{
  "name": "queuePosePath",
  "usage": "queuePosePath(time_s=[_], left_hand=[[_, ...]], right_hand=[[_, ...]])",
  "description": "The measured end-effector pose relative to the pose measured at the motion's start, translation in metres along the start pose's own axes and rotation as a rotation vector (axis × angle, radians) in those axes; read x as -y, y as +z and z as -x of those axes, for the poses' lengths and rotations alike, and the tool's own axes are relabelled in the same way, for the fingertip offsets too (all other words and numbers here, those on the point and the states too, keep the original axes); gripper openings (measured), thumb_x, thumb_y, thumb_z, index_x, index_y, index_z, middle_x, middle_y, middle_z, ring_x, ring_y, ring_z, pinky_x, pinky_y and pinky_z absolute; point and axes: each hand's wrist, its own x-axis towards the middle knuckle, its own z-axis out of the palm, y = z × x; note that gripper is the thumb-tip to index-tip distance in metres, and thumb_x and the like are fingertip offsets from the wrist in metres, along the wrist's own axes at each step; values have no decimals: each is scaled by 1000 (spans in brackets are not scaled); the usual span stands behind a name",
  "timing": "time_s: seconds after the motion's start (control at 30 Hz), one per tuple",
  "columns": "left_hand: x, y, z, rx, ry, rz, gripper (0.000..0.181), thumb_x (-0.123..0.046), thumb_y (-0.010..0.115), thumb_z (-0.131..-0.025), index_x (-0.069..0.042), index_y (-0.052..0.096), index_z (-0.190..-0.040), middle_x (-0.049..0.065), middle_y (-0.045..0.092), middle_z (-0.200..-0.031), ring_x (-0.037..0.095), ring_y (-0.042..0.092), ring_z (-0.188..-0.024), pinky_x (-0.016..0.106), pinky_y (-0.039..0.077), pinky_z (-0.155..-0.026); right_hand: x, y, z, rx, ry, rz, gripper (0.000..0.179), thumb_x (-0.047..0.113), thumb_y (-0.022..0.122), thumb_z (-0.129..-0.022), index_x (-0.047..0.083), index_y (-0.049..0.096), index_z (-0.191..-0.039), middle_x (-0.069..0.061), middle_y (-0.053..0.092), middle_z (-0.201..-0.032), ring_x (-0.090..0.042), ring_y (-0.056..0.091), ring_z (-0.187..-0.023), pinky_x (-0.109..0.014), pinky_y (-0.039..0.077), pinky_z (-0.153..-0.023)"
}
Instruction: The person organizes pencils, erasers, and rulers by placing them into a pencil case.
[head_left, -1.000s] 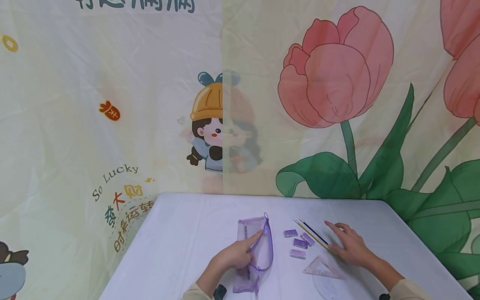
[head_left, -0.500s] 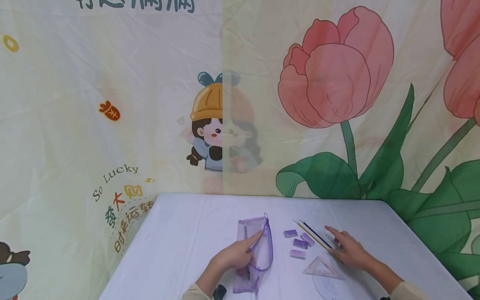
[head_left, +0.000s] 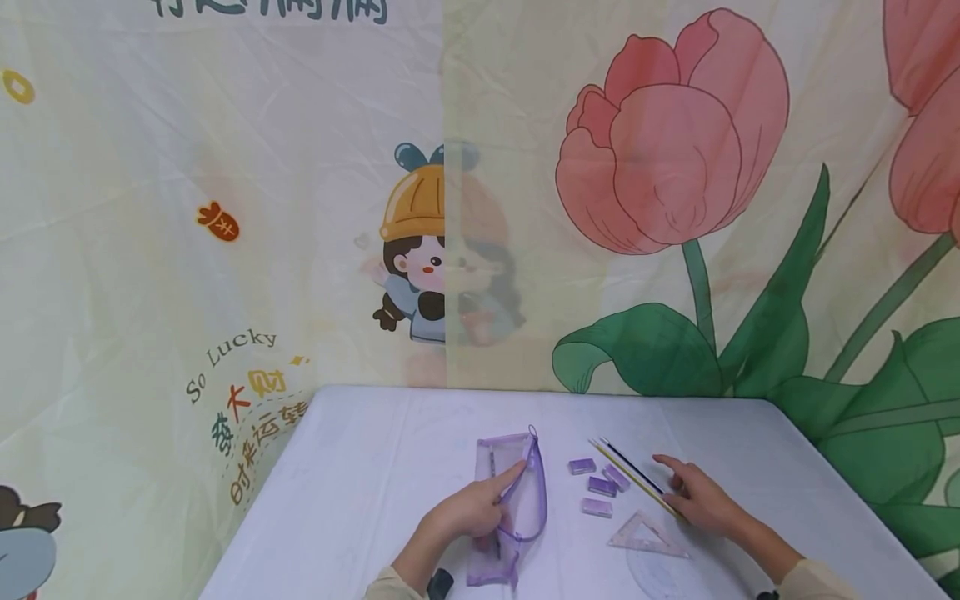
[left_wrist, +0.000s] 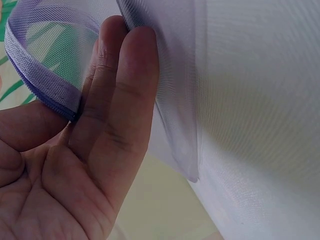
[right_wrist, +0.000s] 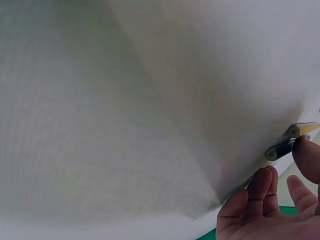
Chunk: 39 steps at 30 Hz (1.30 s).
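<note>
In the head view a purple mesh pencil case (head_left: 495, 571) lies with its zipper open, a slim dark stick showing through the mesh. My left hand (head_left: 471, 508) holds its open side, index finger along the zipper edge. The left wrist view shows the thumb against the zipper (left_wrist: 47, 87) and the other fingers behind it in the mesh. My right hand (head_left: 705, 498) is at the near ends of two pencils, one yellow (head_left: 630, 473) and one black (head_left: 628, 460). In the right wrist view its thumb touches the black pencil, with the other fingertips low beside it.
Several purple erasers (head_left: 597, 507) lie between the case and the pencils. A clear set square (head_left: 647, 537) partly overlaps a clear protractor (head_left: 648, 575) nearer me. The white-covered table (head_left: 360, 467) ends at a printed backdrop. A dark object (head_left: 440, 583) sits by the left wrist.
My right hand has drawn slightly toward me and its index finger is more bent. My left hand and the pencil case have stayed in place.
</note>
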Motion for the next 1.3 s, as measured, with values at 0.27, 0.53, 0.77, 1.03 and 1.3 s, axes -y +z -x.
queuePosePath(time_s=[0.27, 0.53, 0.77, 1.03, 1.3], left_hand=[[0, 0, 1, 0, 2, 5, 77, 1, 56, -91, -30, 30, -156, -1, 64, -72, 21, 55, -49, 39, 56, -47], [2, -1, 0, 1, 2, 7, 77, 1, 56, -91, -32, 30, -156, -1, 65, -73, 24, 58, -50, 39, 57, -47], [4, 0, -3, -4, 10, -6, 78, 0, 56, -91, -33, 29, -156, -2, 65, -72, 26, 60, -51, 38, 56, -47], [5, 0, -3, 6, 3, -2, 77, 0, 55, -92, -33, 29, -156, -2, 64, -73, 26, 60, -51, 40, 57, -48], [3, 0, -2, 9, -4, 0, 76, 0, 55, -92, -33, 29, -156, -1, 64, -73, 25, 59, -50, 39, 57, -48]], right_hand=[[3, -1, -1, -12, 46, -20, 62, 6, 73, -85, 5, 47, -141, -4, 55, -88, -17, 49, -76, -28, 43, -61], [5, -1, -3, -3, 111, -13, 44, 11, 72, -87, 4, 56, -128, -2, 53, -75, -16, 49, -67, -25, 41, -54], [6, -1, -4, 8, 72, 51, 34, 10, 69, -89, 4, 61, -121, -1, 53, -75, -15, 49, -69, -26, 40, -55], [12, 3, -6, 88, 61, 113, 39, 1, 61, -92, 4, 55, -131, -3, 63, -93, -15, 54, -77, -33, 51, -66], [10, 5, -7, 90, 21, 169, 42, 1, 57, -92, -4, 50, -133, -21, 64, -120, -35, 64, -108, -54, 54, -92]])
